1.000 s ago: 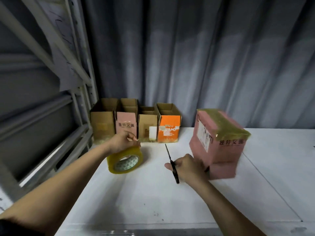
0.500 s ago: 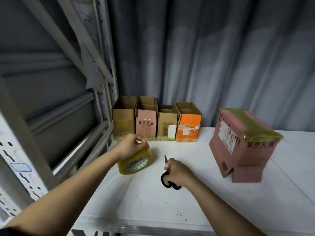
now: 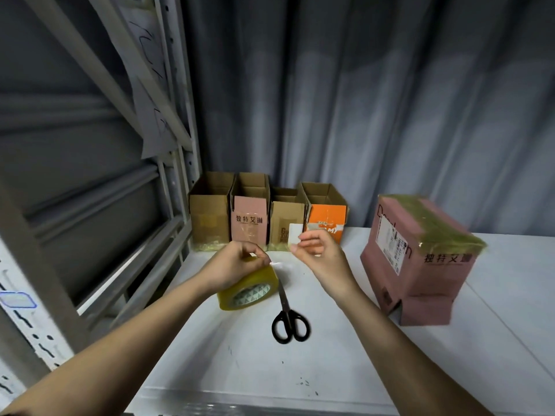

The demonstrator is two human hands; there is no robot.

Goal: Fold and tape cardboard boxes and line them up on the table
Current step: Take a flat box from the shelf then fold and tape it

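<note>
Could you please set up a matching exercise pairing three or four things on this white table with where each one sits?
Things:
1. black-handled scissors
2. yellowish roll of packing tape
3. large pink cardboard box with a taped top
4. orange open cardboard box

Places:
A. right end of the back row
B. under the left hand
C. flat between the forearms
D. alone on the right

Pairs: 1-C, 2-B, 3-D, 4-A
</note>
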